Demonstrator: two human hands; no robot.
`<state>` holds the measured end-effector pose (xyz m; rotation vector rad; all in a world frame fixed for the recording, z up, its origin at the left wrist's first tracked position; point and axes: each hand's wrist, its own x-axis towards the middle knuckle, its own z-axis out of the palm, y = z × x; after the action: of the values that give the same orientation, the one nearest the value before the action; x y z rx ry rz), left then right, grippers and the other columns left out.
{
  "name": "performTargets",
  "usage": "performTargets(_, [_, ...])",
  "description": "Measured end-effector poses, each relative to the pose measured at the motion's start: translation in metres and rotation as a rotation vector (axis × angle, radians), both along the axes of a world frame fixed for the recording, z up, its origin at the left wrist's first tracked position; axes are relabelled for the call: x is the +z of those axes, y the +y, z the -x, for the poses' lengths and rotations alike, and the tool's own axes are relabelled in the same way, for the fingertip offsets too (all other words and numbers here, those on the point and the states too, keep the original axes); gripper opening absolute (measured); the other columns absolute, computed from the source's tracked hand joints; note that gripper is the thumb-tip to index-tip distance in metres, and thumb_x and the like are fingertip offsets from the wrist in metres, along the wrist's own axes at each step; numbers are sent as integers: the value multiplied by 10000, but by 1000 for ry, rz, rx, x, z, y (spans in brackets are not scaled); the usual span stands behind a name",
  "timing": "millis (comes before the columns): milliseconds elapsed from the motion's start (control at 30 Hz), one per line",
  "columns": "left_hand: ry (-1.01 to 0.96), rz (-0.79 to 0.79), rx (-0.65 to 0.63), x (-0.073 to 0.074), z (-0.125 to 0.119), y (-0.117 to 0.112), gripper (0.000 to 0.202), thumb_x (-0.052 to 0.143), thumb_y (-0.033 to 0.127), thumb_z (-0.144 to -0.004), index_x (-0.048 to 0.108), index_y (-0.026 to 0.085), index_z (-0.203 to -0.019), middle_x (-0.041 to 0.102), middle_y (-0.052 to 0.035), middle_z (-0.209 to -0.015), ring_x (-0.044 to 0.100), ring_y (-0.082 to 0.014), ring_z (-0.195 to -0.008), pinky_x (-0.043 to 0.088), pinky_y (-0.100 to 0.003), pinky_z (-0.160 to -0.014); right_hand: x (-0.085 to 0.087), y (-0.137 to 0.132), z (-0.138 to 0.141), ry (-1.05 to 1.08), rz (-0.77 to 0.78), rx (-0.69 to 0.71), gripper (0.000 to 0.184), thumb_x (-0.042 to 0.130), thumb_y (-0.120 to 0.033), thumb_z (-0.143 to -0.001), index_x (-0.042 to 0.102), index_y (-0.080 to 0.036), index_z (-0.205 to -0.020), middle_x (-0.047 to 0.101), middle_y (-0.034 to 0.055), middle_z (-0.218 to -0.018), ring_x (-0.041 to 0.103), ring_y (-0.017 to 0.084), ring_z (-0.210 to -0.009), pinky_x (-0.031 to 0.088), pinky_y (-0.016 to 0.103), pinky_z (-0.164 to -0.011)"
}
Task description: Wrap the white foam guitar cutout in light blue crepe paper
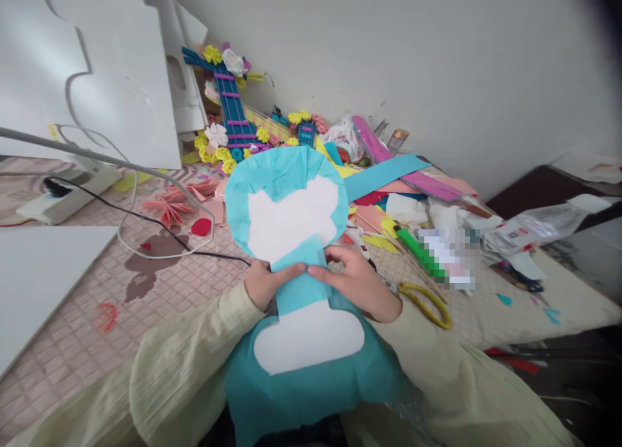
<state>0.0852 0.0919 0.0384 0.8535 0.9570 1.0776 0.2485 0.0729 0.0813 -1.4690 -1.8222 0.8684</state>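
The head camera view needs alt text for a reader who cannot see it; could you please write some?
A person's left hand and right hand hold a white cutout partly covered in turquoise paper, both thumbs on its narrow middle. Behind it, a blue guitar-like craft with flowers sits on a cluttered table.

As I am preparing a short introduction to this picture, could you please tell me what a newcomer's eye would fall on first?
Probably the large turquoise-and-white piece in the centre, with the left hand and right hand gripping its narrow middle. Next might come the dark blue strip with purple bars at the back left, with yellow and white flowers around it. The bright green tool on the right also stands out.
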Motion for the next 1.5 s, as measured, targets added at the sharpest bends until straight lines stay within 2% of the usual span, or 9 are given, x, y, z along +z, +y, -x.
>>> performTargets(167, [20, -13, 20, -1, -1, 1, 456, 793, 234, -514, 602, 141, -918, 715, -87, -875, 615, -307, -983, 536, -416, -802, -1, 1, -1, -4, -2, 30, 248, 570, -403, -769, 552, -173, -677, 547, 2, -683, 497, 146, -666, 386, 275, -609])
performTargets(267, [-18, 26, 34, -1, 0, 1, 483, 796, 227, -512, 591, 129, -937, 713, -92, -891, 638, -305, -927, 554, -408, -754, 0, -2, -1, 23, -22, 59, 222, 595, -386, -756, 579, -180, -839, 596, 13, -793, 536, 158, -750, 412, 279, -672])
performTargets(367, [-61, 52, 37, 0, 1, 3, 547, 794, 220, -521, 575, 122, -1012, 704, -99, -947, 657, -289, -872, 565, -398, -719, 0, -5, -3, 76, 41, 121, 311, 631, -383, -731, 581, -190, -969, 624, 29, -930, 560, 180, -855, 433, 291, -737])
performTargets(567, [-45, 6, 52, -2, 1, 3, 562, 783, 219, -546, 577, 122, -1060, 706, -103, -923, 632, -286, -945, 551, -395, -759, -3, -4, -5, 145, 164, 148, 189, 602, -372, -758, 599, -195, -825, 627, 5, -807, 574, 178, -770, 457, 290, -679])
performTargets(767, [-53, 27, 72, -5, 2, 4, 518, 783, 212, -535, 590, 116, -1006, 700, -111, -962, 627, -295, -956, 552, -401, -754, -2, -5, -5, 173, 179, 138, 243, 643, -343, -719, 599, -216, -922, 633, 15, -894, 578, 202, -833, 470, 317, -718])
performTargets(933, [-75, 12, 47, -4, 3, 4, 522, 779, 210, -544, 591, 128, -1024, 708, -97, -928, 626, -291, -962, 547, -401, -771, 0, -6, -7, 47, 165, 165, 199, 584, -391, -765, 553, -196, -739, 535, -26, -660, 508, 135, -623, 402, 251, -557])
performTargets(1033, [-83, 2, 27, -2, 2, 3, 553, 775, 215, -556, 577, 127, -1064, 705, -103, -929, 621, -298, -970, 548, -405, -770, 2, -7, -7, 9, 138, 173, 218, 585, -372, -766, 504, -191, -676, 467, -46, -608, 464, 112, -581, 359, 235, -531])
performTargets(1300, [-83, 29, 9, -1, 2, 5, 552, 777, 198, -547, 580, 133, -1058, 699, -109, -974, 633, -294, -944, 566, -382, -727, 4, -9, -6, 56, 184, 206, 96, 562, -282, -779, 563, -186, -774, 573, -17, -696, 531, 133, -624, 414, 245, -560])
performTargets(1500, [-45, 61, 42, -1, 2, 4, 564, 792, 206, -524, 594, 151, -1049, 711, -81, -931, 649, -283, -902, 567, -373, -725, 1, -7, -2, 115, 202, 169, 163, 604, -359, -749, 565, -213, -811, 605, -13, -737, 585, 159, -667, 467, 265, -576])
